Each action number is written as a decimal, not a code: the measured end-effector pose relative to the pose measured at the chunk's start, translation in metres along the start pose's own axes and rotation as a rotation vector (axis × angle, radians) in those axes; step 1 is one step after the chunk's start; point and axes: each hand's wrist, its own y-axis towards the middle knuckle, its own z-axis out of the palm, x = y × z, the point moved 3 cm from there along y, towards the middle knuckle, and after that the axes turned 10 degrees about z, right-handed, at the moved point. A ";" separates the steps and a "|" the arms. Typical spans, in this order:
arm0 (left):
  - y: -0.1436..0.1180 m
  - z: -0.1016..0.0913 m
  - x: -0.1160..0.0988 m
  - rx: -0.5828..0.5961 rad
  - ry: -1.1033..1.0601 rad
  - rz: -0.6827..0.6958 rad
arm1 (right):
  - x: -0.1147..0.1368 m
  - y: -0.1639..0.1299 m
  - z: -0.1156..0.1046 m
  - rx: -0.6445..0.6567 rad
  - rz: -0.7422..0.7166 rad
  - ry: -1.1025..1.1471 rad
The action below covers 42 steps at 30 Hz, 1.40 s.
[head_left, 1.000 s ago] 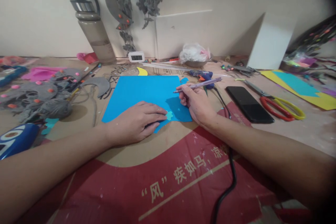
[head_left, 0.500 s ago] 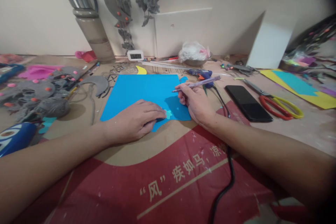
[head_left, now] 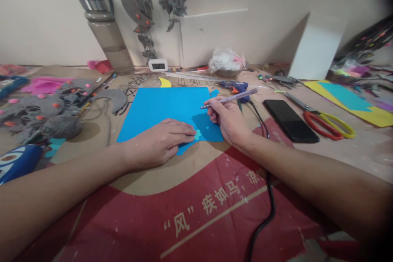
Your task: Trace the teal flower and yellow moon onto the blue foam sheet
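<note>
Turquoise flower cutout (head_left: 198,134): lies on the blue sheet (head_left: 166,104), near its front edge; could slide if pressed too lightly.
Pen (head_left: 235,98): tip seems raised; careless dip could leave stray mark.
Left hand (head_left: 167,139): palm down, fingers extended, clenching nothing, fingertips at the cutout.
Right hand (head_left: 229,118): bent, grasping the pen.

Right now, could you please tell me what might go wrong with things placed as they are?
The small teal cutout might slide, since the left hand seems to touch only its edge. It also lies close to the curved edge of the blue sheet, so the pen in the right hand could run off. The black cord passes beneath the right forearm, which might snag it and tug the glue gun.
</note>
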 end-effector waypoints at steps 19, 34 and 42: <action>0.002 0.000 -0.001 0.027 -0.040 -0.063 | 0.035 -0.033 0.005 0.106 -0.154 -0.523; 0.001 0.000 0.001 0.001 -0.028 -0.034 | 0.023 -0.039 0.002 0.087 -0.194 -0.798; 0.001 0.000 0.001 -0.001 -0.032 -0.022 | 0.022 -0.039 0.003 0.115 -0.215 -0.897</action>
